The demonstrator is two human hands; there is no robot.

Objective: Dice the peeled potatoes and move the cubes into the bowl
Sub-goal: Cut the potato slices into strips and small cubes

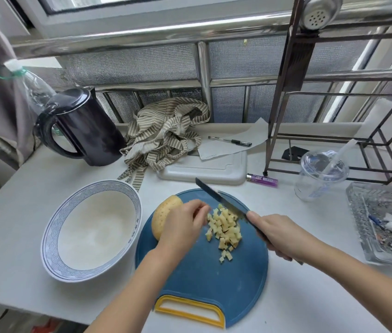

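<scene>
At the counter's (310,296) front edge, a round blue cutting board (199,272), yellow grip nearest. On its middle, heaped potato cubes (225,230). Left hand (183,224) at the heap's left side, fingers curled and blurred; cannot tell whether pinching a cube. Right hand (279,234) wrapped round the knife (216,195) handle, blade slanting along the heap's far side. Beyond the left hand, a whole peeled potato (163,212) on the board's left rim. Left of the board, the white bowl (94,236). Farther back, kettle (89,126) and striped cloth (166,135).

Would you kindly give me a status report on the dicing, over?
Right hand grips knife; left hand curled at cubes. Cubes piled on board, bowl empty, one potato whole. Nothing blocks the bowl.
</scene>
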